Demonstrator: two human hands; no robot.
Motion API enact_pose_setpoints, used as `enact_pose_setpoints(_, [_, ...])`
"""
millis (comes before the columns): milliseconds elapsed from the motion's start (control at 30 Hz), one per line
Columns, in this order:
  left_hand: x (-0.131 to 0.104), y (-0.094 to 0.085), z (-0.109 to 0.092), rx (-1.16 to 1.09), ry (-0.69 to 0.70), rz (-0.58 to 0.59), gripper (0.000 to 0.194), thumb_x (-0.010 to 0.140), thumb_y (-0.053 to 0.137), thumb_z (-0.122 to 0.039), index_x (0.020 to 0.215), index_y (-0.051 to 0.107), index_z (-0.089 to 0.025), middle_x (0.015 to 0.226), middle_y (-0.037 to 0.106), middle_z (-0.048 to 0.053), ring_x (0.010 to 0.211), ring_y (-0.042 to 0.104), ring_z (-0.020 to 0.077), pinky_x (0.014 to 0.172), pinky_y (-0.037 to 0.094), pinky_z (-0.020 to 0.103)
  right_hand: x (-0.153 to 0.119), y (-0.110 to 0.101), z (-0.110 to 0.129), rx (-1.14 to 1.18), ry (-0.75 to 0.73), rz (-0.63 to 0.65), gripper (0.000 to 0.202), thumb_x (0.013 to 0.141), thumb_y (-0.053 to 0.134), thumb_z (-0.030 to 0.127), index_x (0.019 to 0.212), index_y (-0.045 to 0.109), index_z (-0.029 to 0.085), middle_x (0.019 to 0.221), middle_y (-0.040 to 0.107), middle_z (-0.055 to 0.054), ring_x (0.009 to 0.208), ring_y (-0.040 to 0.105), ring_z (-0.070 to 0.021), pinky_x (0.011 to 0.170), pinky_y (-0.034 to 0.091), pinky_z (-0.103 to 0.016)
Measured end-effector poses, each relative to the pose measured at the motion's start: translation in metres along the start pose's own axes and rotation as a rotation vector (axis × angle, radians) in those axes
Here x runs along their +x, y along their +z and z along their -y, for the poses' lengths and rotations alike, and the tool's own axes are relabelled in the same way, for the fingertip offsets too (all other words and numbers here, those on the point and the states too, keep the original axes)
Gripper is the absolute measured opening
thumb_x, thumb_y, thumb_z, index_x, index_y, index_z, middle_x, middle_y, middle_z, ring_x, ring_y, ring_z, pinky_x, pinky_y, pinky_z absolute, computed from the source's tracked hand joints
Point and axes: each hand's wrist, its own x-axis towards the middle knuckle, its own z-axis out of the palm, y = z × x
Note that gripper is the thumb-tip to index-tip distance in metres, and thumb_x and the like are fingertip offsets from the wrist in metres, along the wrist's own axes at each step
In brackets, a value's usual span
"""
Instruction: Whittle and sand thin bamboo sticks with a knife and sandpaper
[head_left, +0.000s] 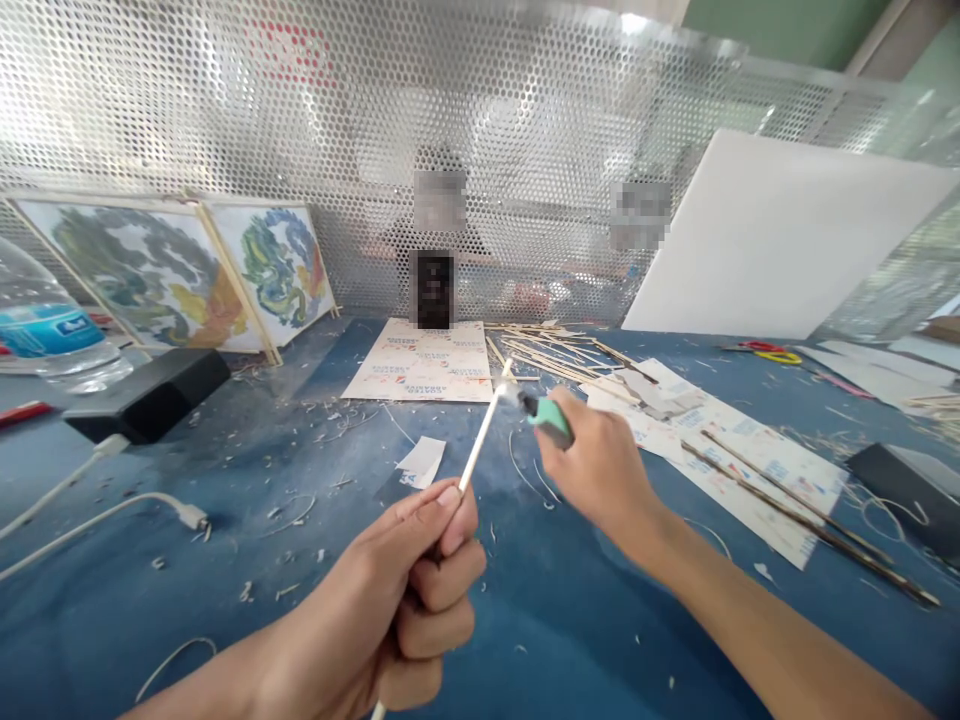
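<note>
My left hand (427, 585) is closed around a thin pale wooden stick (481, 440), which slants up and away from me. Its lower end pokes out beneath my fist. My right hand (600, 450) grips a green lighter (553, 422) with a black nozzle pointing left at the stick. A small bright glow, apparently a flame, shows between the nozzle and the upper part of the stick. Both hands are above the blue tabletop (540, 640). Beyond the stick's tip lies a pile of similar thin sticks (544, 350).
Sandpaper sheets (427, 350) lie ahead and to the right, with dark sticks (795, 510) across the right one. A water bottle (64, 325), black box (150, 390) and white cables (97, 525) occupy the left. Painted panels (281, 265) and a white board (780, 235) stand behind. Scissors (772, 352) lie right.
</note>
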Motion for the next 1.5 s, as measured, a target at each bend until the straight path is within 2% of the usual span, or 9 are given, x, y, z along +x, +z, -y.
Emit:
enact_pose_setpoints(167, [0.0,-0.001,0.0,0.024,0.019,-0.005,0.032,0.102,0.044,-0.044,0.079,0.04,-0.023,0.061,0.018,-0.009,0.045,0.009,0.0053,0.033,0.009,0.011,0.016,-0.006,-0.02,0.049,0.111,-0.128,0.008,0.086,0.054,0.025,0.079,0.052,0.023,0.057,0.052,0.001,0.051,0.045,-0.0165,0.053,0.027,-0.029])
enact_pose_setpoints(333, [0.002,-0.001,-0.002,0.014,0.1,-0.031,0.028,0.102,0.045,-0.04,0.081,0.045,-0.022,0.063,0.02,-0.009,0.046,0.01,0.0049,0.035,0.01,0.012,0.0,-0.013,0.007,0.294,-0.109,0.041,0.007,0.082,0.056,0.02,0.082,0.05,0.024,0.056,0.051,0.005,0.048,0.045,-0.0136,0.05,0.031,-0.028])
enact_pose_setpoints(500, [0.01,-0.004,0.002,0.076,0.122,-0.096,0.029,0.102,0.046,-0.036,0.079,0.045,-0.02,0.064,0.027,-0.008,0.048,0.012,0.0047,0.038,0.011,0.015,-0.017,-0.01,0.024,0.458,-0.345,0.118,0.058,0.078,0.052,0.013,0.135,0.047,0.026,0.091,0.072,-0.001,0.072,0.067,-0.0175,0.059,0.047,-0.029])
enact_pose_setpoints(667, [0.016,-0.01,0.008,0.177,0.065,-0.095,0.026,0.102,0.047,-0.041,0.091,0.053,-0.019,0.066,0.03,-0.008,0.049,0.016,0.0044,0.043,0.012,0.017,-0.011,-0.013,0.019,0.457,-0.272,0.104,0.045,0.08,0.054,0.013,0.123,0.058,0.028,0.116,0.073,-0.003,0.1,0.071,-0.0217,0.074,0.054,-0.031])
enact_pose_setpoints(833, [0.015,-0.009,0.007,0.193,0.147,-0.152,0.029,0.1,0.052,-0.045,0.085,0.05,-0.02,0.065,0.024,-0.009,0.048,0.013,0.0047,0.041,0.01,0.018,-0.004,-0.015,0.011,0.383,-0.151,-0.037,0.04,0.084,0.054,0.016,0.123,0.053,0.026,0.091,0.075,-0.002,0.077,0.07,-0.0198,0.066,0.052,-0.031])
enact_pose_setpoints(967, [0.01,-0.006,0.003,0.194,0.162,-0.12,0.028,0.102,0.045,-0.047,0.091,0.052,-0.023,0.063,0.021,-0.009,0.046,0.011,0.0047,0.04,0.01,0.018,-0.007,-0.009,0.01,0.235,-0.265,0.015,0.018,0.08,0.052,0.018,0.096,0.054,0.024,0.076,0.071,-0.001,0.06,0.064,-0.0189,0.052,0.04,-0.031])
enact_pose_setpoints(1167, [0.006,-0.001,0.004,0.2,0.115,-0.087,0.031,0.102,0.046,-0.049,0.086,0.046,-0.023,0.061,0.023,-0.01,0.045,0.013,0.0043,0.039,0.011,0.017,-0.01,-0.01,0.014,0.111,-0.336,0.038,0.022,0.071,0.049,0.016,0.091,0.054,0.023,0.073,0.071,-0.002,0.056,0.061,-0.0193,0.053,0.034,-0.032])
enact_pose_setpoints(1333, [0.006,0.001,0.004,0.184,0.082,-0.141,0.03,0.102,0.045,-0.05,0.088,0.045,-0.023,0.06,0.023,-0.01,0.045,0.012,0.0042,0.038,0.009,0.016,-0.009,-0.01,0.014,0.036,-0.237,0.023,0.02,0.07,0.052,0.017,0.089,0.056,0.023,0.07,0.07,-0.002,0.055,0.059,-0.0188,0.052,0.028,-0.031])
enact_pose_setpoints(1500, [0.005,0.002,0.012,0.136,-0.015,-0.084,0.035,0.099,0.046,-0.056,0.086,0.044,-0.024,0.06,0.024,-0.01,0.044,0.011,0.0041,0.037,0.008,0.016,0.011,-0.008,-0.017,-0.073,0.088,-0.035,0.003,0.085,0.052,0.023,0.082,0.054,0.023,0.055,0.055,0.001,0.047,0.047,-0.0161,0.051,0.023,-0.028])
